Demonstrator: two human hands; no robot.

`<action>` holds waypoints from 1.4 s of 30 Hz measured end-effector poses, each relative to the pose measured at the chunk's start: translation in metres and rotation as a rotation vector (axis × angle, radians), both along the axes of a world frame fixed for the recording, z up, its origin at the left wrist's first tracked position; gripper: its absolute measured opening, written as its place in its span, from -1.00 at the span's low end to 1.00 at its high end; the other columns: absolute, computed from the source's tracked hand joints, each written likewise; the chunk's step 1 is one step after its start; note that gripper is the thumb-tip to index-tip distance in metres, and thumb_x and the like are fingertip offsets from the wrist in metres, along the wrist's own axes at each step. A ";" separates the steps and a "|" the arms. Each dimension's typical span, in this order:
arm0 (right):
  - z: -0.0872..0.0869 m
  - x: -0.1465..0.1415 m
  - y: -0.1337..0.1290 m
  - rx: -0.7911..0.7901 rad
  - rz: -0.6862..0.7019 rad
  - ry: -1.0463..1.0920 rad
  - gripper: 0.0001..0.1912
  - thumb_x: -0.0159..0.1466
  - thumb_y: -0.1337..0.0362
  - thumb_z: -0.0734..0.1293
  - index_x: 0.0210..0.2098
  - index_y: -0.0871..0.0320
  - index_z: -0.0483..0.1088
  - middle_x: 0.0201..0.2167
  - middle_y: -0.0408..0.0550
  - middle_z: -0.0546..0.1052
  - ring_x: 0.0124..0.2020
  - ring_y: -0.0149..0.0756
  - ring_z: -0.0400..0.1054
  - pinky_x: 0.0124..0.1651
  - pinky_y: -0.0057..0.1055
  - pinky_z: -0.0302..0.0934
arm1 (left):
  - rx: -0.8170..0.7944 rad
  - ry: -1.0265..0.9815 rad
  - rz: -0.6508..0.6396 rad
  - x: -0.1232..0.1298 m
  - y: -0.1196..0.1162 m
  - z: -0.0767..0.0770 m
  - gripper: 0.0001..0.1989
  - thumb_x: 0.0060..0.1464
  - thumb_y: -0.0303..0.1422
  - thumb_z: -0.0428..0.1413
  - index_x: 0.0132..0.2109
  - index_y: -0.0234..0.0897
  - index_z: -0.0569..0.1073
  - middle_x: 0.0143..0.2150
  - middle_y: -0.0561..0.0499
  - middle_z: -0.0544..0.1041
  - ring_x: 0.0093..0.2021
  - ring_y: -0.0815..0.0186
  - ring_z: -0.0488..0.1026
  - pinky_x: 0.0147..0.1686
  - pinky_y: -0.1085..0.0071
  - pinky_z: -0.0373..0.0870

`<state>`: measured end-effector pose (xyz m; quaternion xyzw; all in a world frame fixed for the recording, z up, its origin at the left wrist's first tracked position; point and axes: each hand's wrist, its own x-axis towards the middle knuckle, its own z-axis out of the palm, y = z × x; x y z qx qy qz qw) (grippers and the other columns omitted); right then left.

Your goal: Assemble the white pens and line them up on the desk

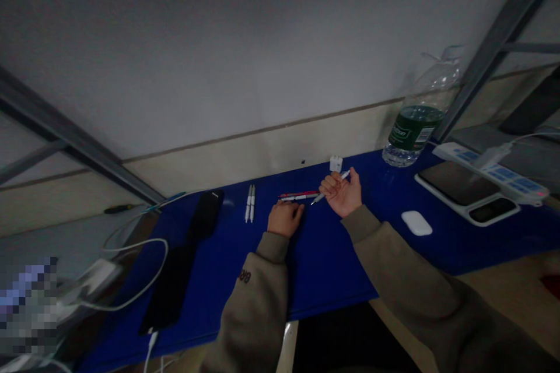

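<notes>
White pen (pixel 317 200) pinched in my right hand (pixel 340 192), firm so it won't slip; my left hand (pixel 285 218) rests empty, loosely curled, just beside the red-and-white pens (pixel 300 196) between my hands.

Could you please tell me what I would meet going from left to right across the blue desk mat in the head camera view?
long black object → two white pens → left hand → right hand holding a white pen → white computer mouse → power strip
</notes>
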<state>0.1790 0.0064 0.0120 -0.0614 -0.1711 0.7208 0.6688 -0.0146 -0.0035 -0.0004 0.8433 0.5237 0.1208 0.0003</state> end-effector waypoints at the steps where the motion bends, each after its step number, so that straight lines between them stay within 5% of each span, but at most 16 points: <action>1: 0.000 0.000 0.000 0.002 -0.003 -0.008 -0.57 0.25 -0.02 0.10 -0.60 0.10 -0.05 -0.66 -0.24 -0.02 -0.64 -0.42 -0.11 -0.55 -0.42 0.03 | 0.000 -0.001 -0.003 0.000 0.000 0.000 -0.53 0.24 -0.11 -0.17 -0.39 -0.26 0.50 -0.36 -0.10 0.50 -0.23 0.22 0.41 -0.16 0.30 0.29; 34: 0.005 0.002 -0.006 -0.039 -0.116 -0.205 -0.55 0.27 -0.03 0.04 -0.63 0.09 -0.05 -0.66 -0.23 -0.04 -0.64 -0.38 -0.12 -0.54 -0.35 0.03 | -0.023 -0.097 -0.027 -0.005 0.005 -0.008 -0.55 0.24 -0.13 -0.16 -0.41 -0.27 0.48 -0.37 -0.08 0.50 -0.23 0.24 0.40 -0.11 0.32 0.27; 39: 0.012 0.000 -0.008 0.044 -0.248 -0.296 -0.46 0.27 -0.18 -0.01 -0.61 0.08 0.07 -0.66 -0.22 -0.02 -0.64 -0.38 -0.07 -0.52 -0.36 0.04 | -0.013 -0.111 -0.036 -0.006 0.006 -0.010 -0.53 0.24 -0.12 -0.18 -0.44 -0.26 0.45 -0.39 -0.07 0.50 -0.22 0.24 0.40 -0.14 0.33 0.27; 42: 0.011 -0.002 -0.010 0.113 -0.470 -0.495 -0.46 0.26 -0.19 0.02 -0.58 0.08 0.19 -0.66 -0.21 0.04 -0.61 -0.38 -0.02 -0.48 -0.37 0.04 | -0.028 -0.158 -0.012 -0.006 0.005 -0.008 -0.53 0.24 -0.11 -0.17 -0.45 -0.25 0.44 -0.41 -0.07 0.50 -0.24 0.24 0.41 -0.18 0.36 0.27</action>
